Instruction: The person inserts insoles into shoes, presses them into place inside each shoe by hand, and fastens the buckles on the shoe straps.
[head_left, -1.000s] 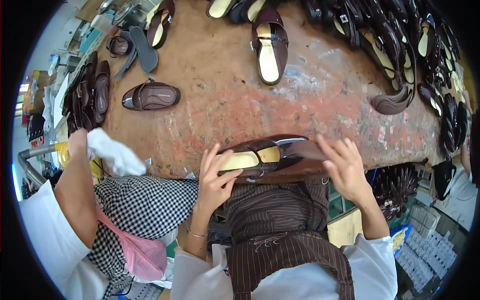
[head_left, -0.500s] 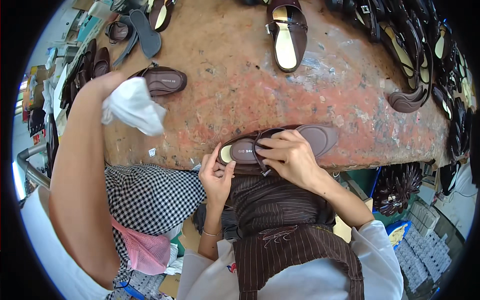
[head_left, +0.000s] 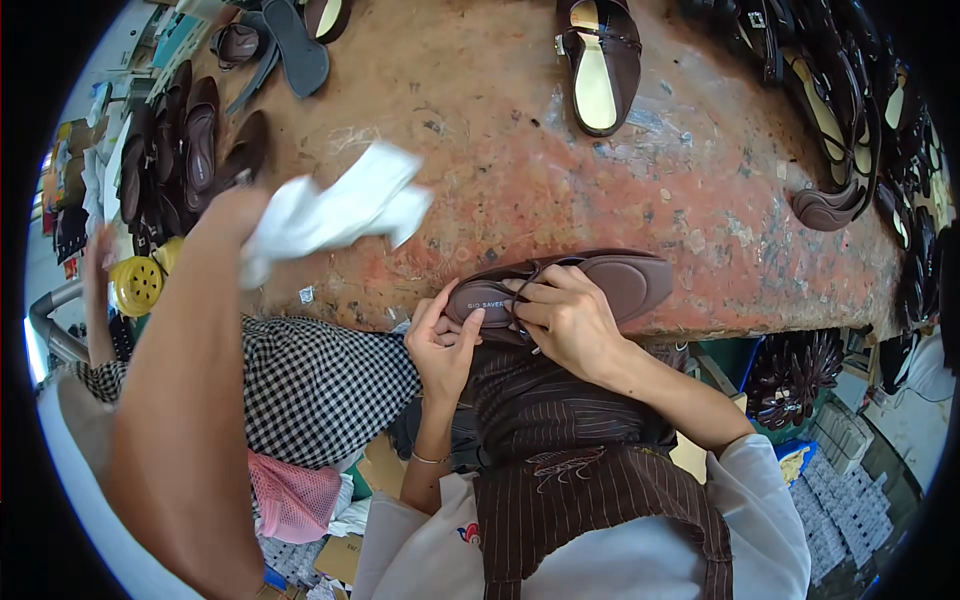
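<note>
A dark brown sandal (head_left: 640, 285) lies sideways at the bench's near edge, its heel end toward the left. My left hand (head_left: 440, 345) is closed round that heel end, the thumb pressing on the brown padded insole (head_left: 488, 300). Bent over the middle of the sandal, my right hand (head_left: 572, 322) grips it by the strap area. Its fingers partly hide the strap and the insole. The insole reaches the heel end, and its padded forefoot shows to the right of my right hand.
A co-worker's arm (head_left: 185, 400) reaches in at the left with a blurred white cloth (head_left: 340, 208). Brown shoes (head_left: 200, 150) stand in a row at the far left. One sandal (head_left: 603, 80) with a pale footbed lies at the back; many more (head_left: 830, 110) are heaped at the right.
The pale heel patch is now covered by the insole, and my left thumb lies on it. The co-worker's cloth has moved right; the shoe near it has gone from its spot on the bench.
</note>
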